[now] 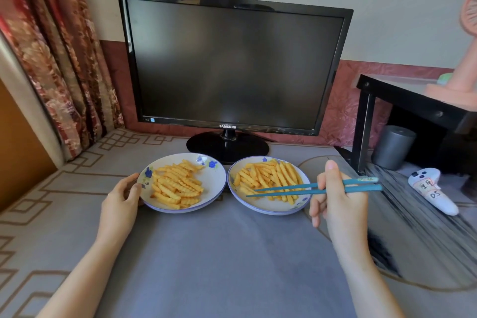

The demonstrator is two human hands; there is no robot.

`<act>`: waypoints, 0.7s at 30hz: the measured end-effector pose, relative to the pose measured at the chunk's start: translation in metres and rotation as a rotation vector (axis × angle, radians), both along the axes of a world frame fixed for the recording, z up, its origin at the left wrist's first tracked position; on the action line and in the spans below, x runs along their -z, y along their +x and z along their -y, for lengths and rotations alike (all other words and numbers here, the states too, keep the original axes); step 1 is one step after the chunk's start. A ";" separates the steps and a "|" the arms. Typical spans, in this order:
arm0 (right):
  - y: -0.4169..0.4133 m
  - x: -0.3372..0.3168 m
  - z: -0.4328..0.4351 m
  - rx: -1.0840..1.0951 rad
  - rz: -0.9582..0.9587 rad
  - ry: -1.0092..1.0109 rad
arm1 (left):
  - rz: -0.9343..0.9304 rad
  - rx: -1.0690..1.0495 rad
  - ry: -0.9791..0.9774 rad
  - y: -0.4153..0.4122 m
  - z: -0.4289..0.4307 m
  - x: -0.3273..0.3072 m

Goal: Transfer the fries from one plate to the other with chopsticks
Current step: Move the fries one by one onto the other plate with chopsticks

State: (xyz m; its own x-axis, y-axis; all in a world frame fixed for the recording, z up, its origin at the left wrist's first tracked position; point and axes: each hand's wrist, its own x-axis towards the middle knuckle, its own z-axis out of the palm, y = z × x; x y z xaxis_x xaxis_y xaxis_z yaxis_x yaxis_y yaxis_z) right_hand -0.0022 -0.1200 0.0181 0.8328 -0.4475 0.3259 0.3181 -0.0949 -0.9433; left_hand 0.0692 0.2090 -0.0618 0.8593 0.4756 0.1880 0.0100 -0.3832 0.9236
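Two white plates with blue flowers stand side by side on the grey cloth. The left plate [214,186] holds a pile of crinkle-cut fries [178,183]. More fries [268,178] lie on the right plate [260,208]. My left hand [121,201] grips the left plate's left rim with curled fingers. My right hand [338,196] holds a pair of teal chopsticks [291,188]. Their tips point left and hover over the front of the right plate's fries, slightly apart, with no fry between them.
A black monitor [232,64] stands close behind the plates on its round base [227,147]. To the right are a black shelf [402,100], a grey cylinder [392,147], a white controller [431,188] and a pink fan [462,64]. A curtain [56,59] hangs at left.
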 end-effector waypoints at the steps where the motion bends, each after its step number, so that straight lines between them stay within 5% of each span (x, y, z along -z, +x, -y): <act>1: -0.001 -0.001 0.000 0.009 0.006 0.004 | -0.001 0.000 -0.003 -0.001 0.000 0.000; 21: 0.038 0.010 -0.082 -0.279 -0.003 -0.040 | -0.006 0.016 -0.001 0.001 -0.003 0.002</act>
